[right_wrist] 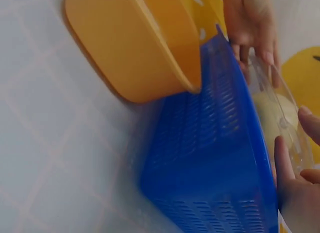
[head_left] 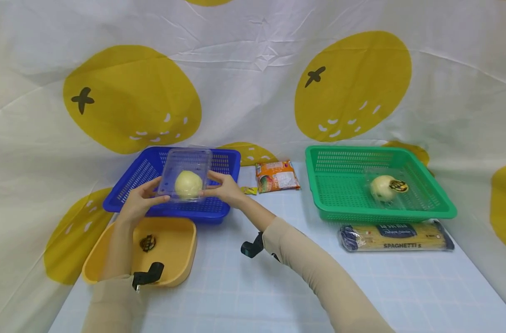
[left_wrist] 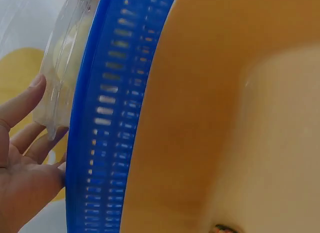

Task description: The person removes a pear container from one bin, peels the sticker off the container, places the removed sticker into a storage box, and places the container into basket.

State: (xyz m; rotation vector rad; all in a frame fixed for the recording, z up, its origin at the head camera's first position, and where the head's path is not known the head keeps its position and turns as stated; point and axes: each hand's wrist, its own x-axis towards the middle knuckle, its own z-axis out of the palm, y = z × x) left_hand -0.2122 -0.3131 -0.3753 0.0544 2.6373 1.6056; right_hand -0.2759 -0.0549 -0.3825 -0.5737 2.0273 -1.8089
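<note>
A clear plastic clamshell box (head_left: 185,159) with a pale yellow round item (head_left: 188,185) inside is held between both hands, over the blue basket (head_left: 203,215). On its left side the left hand (head_left: 137,200) grips the box, thumb towards the near edge. My right hand (head_left: 226,190) holds the opposite side between thumb and fingers. In the left wrist view, the basket's slotted wall (left_wrist: 107,113) hides part of the box. Both thumbs and the box's edge show above the basket rim (right_wrist: 257,128) in the right wrist view.
An orange-yellow tub (head_left: 169,245) with a dark round sticker (head_left: 147,243) stands under the left forearm. Behind the right hand lie an orange packet (head_left: 277,176) and a small yellow sachet (head_left: 249,190). Rightward, a green basket (head_left: 332,213) holds another boxed pale item (head_left: 382,188); a spaghetti pack (head_left: 396,237) lies before it.
</note>
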